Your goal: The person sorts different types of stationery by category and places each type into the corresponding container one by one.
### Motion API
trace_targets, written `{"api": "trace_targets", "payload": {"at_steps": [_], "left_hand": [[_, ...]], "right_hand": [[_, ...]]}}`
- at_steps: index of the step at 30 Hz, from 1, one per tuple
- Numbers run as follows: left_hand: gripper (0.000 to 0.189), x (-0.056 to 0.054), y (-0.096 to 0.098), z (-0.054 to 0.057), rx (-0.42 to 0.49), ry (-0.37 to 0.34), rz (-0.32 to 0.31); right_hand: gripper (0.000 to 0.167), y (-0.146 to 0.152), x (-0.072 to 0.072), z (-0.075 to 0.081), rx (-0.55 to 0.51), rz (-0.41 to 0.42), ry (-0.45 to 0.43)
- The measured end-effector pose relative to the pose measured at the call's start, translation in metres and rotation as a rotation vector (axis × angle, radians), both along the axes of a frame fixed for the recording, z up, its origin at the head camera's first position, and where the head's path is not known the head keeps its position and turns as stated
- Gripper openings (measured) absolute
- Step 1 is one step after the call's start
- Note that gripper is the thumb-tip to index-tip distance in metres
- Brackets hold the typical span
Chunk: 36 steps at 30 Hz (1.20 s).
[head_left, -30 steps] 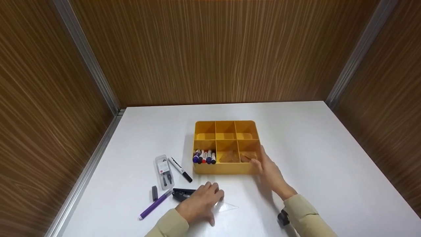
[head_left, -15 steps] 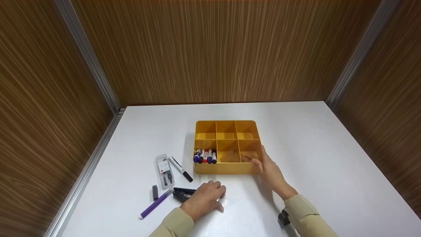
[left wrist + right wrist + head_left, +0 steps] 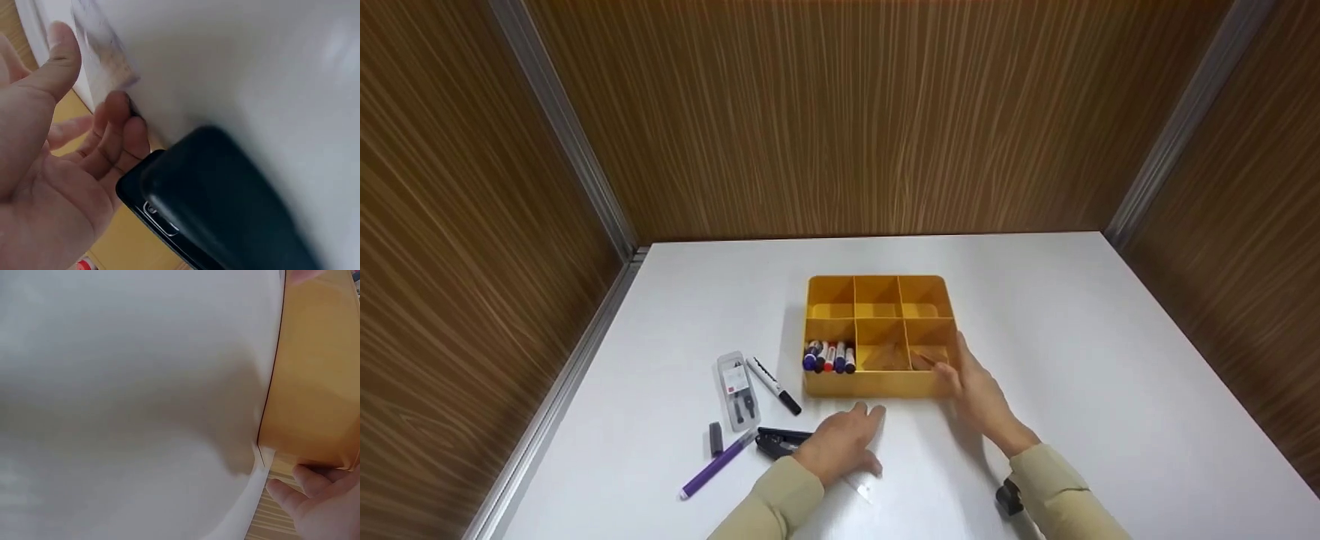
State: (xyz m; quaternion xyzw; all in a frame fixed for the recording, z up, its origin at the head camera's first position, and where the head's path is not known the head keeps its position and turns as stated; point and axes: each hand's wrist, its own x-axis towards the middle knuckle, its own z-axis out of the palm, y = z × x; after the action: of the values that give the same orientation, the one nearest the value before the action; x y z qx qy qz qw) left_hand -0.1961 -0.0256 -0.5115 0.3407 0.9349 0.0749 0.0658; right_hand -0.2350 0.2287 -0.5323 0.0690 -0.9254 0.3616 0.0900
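Far L: purple pen (image 3: 712, 474) on the white table (image 3: 1080, 337), dark cap (image 3: 715, 439) near it, then clear case (image 3: 739, 391) & white marker (image 3: 774, 385) w/ blk cap. Next, blk stapler (image 3: 775, 444), partly hidden by L hand (image 3: 838, 446): thumb well apart from loosely bent fingers, no grip; clear plastic piece (image 3: 860, 489) by it, can't tell if touching. Yellow box (image 3: 877, 385) ahead, mid-table, 6 compartments; markers (image 3: 829, 357) in near-L one. R hand (image 3: 982, 395) grips box's R side, thumb at near corner, fingers along outer wall.
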Motion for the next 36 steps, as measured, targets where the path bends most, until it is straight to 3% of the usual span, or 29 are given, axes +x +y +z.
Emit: {"api": "trace_targets", "payload": {"at_steps": [5, 12, 17, 21, 24, 29, 31, 36], "left_hand": [[0.069, -0.005, 0.002, 0.007, 0.015, -0.04, -0.012], [0.08, -0.012, 0.009, 0.013, 0.024, -0.175, 0.057], [0.085, -0.016, 0.011, 0.013, 0.035, -0.205, 0.09], [0.083, -0.018, 0.007, 0.016, 0.114, -0.24, 0.098], [0.066, -0.022, 0.006, 0.022, 0.24, -0.339, 0.118], [0.027, -0.031, 0.003, 0.039, 0.565, -0.56, 0.173], [0.019, -0.038, 0.001, 0.049, 0.684, -0.57, 0.188], [0.013, -0.057, -0.006, 0.075, 0.889, -0.474, 0.252]], "right_hand": [[0.072, 0.0, 0.0, 0.0, -0.003, 0.003, -0.012], [0.072, -0.001, 0.002, 0.001, 0.018, 0.005, -0.002], [0.07, -0.003, 0.001, -0.001, 0.029, -0.003, 0.023], [0.07, -0.003, 0.001, -0.001, 0.025, -0.008, 0.028], [0.07, -0.002, 0.002, 0.001, 0.016, -0.011, 0.019], [0.069, -0.001, 0.001, 0.002, 0.011, 0.001, 0.015], [0.069, -0.001, 0.001, 0.002, 0.006, 0.002, 0.012], [0.07, -0.001, 0.001, 0.002, -0.005, -0.005, -0.002]]}}
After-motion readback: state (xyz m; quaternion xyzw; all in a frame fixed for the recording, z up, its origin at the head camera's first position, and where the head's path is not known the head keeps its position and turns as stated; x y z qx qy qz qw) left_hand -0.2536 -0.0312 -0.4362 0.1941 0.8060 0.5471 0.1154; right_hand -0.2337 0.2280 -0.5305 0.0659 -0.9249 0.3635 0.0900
